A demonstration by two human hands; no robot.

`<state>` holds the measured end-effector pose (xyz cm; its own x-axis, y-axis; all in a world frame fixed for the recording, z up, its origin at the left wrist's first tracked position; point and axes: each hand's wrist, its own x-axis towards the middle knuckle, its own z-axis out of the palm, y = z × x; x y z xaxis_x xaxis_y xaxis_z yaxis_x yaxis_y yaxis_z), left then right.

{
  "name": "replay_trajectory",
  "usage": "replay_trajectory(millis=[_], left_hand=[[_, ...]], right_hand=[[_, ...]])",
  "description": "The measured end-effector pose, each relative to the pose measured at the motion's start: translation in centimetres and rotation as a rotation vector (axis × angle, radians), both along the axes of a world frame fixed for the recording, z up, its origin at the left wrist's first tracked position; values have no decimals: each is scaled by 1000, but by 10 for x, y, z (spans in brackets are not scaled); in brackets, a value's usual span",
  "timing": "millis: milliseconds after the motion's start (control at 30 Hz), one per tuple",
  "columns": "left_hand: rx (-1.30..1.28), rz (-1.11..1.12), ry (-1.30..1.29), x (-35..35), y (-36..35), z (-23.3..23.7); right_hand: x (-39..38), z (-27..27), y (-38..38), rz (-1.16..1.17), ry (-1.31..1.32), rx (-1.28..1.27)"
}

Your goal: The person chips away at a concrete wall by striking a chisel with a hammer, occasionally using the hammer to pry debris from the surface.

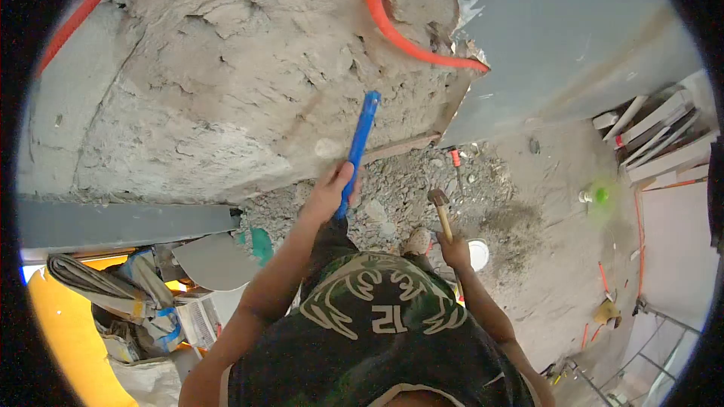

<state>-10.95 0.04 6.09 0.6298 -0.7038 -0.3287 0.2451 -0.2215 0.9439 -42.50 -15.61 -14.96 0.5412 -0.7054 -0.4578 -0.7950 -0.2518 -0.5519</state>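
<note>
Left hand (330, 190) aims chisel (360, 136) upward — right hand (455, 250), hammer (440, 212).

floor (550, 286): dusty | rubble (396, 200) | white tub (478, 254) | green bottle (601, 195)

One head-worn fisheye camera looks steeply down past the person's shirt (377, 324) at wall (226, 90) and floor (547, 279).

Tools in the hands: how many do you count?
2. The blue chisel is in the left hand, pointing at the broken wall; the hammer is in the right hand, over the rubble.
</note>
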Motion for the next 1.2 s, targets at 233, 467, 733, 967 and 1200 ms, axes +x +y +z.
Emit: replay_trajectory(millis=[233,467,733,967,1200], left_hand=[[284,-39,-991,72,-34,20],[512,-121,-954,76,-47,43],[516,-103,-976,70,-55,57],[437,-79,-963,69,-57,63],[492,-105,-1039,71,-57,69]], right_hand=[[34,42,-3,-4,-145,-34],[104,129,-16,-124,-523,99],[133,192,-26,-203,-918,83],[144,258,-22,-222,-1935,318],[228,161,-12,-147,-1211,-150]])
